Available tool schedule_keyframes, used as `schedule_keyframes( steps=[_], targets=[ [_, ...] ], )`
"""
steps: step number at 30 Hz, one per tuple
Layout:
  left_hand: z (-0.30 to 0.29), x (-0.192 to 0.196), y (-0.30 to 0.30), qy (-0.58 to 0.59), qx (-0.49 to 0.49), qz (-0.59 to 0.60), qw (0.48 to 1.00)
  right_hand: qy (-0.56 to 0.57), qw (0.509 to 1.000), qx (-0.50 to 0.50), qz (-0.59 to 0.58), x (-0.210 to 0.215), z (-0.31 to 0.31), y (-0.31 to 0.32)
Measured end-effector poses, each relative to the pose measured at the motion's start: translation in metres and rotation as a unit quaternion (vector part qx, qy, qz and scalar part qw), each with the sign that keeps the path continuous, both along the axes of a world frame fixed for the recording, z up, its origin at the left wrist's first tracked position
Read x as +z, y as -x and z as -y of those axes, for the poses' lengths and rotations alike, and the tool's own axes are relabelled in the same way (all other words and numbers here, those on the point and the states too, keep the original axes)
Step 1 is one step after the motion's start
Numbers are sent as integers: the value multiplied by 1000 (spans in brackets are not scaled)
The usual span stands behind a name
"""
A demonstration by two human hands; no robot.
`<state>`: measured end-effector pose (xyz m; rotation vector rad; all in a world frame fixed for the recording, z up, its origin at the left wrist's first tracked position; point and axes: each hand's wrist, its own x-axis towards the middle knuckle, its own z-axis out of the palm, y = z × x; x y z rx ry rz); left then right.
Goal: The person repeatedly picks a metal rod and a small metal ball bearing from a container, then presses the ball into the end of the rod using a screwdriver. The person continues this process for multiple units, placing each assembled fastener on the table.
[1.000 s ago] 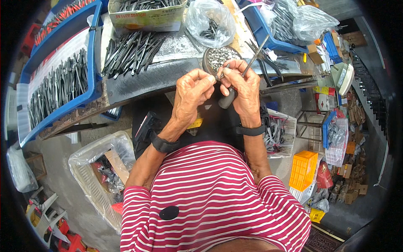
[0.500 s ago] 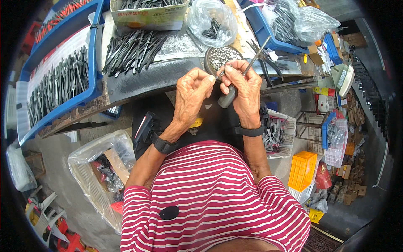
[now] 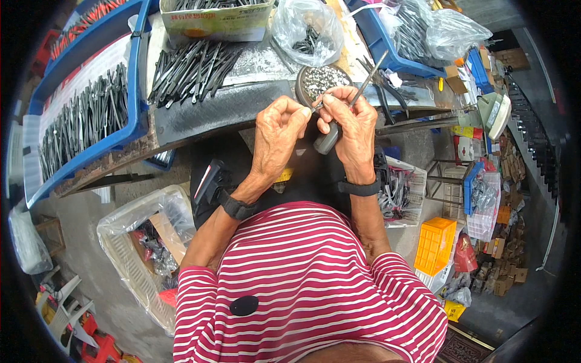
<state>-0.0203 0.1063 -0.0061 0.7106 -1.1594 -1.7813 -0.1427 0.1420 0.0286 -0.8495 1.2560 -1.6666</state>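
Note:
Both my hands are raised in front of the table edge, fingertips almost meeting. In my right hand (image 3: pixel 353 130) is a screwdriver-like tool (image 3: pixel 327 140), its dark grey handle pointing down and its thin shaft slanting up to the right. That hand's thumb and forefinger also pinch a small metal piece (image 3: pixel 317 106). My left hand (image 3: pixel 278 130) has thumb and forefinger closed against the piece's left end; whether it holds a separate part is too small to tell. Just beyond the fingers stands a round bowl (image 3: pixel 299 91) filled with small silvery parts (image 3: pixel 325 80).
Dark slender metal pieces (image 3: pixel 193 71) lie piled on the table, left of a clear plastic bag (image 3: pixel 307 33). A blue bin (image 3: pixel 137 121) of similar pieces stands at left. Pliers (image 3: pixel 382 100) rest right of the bowl. Plastic crates (image 3: pixel 436 245) flank me on the floor.
Almost nothing differs. The tool's shaft tip has shifted slightly left and down, and both hands stay together at the small piece.

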Motion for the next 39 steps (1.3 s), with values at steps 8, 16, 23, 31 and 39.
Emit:
schedule_keyframes(
  steps=[8, 16, 23, 31, 39],
  targets=[
    [0, 1, 0, 26, 19, 31, 999, 0, 1000, -1, 3, 0, 0, 0],
    [-2, 2, 1, 49, 34, 39, 997, 9, 998, -24, -52, 0, -1, -3],
    [-8, -3, 3, 69, 53, 46, 995, 66, 993, -48, -85, -9, -6, -8],
    [-8, -4, 4, 67, 45, 33, 996, 82, 994, -31, -60, -13, -10, -6],
    [-6, -5, 2, 2, -4, -8, 1000, 91, 994, -31, -61, -19, -13, -6]
  ],
)
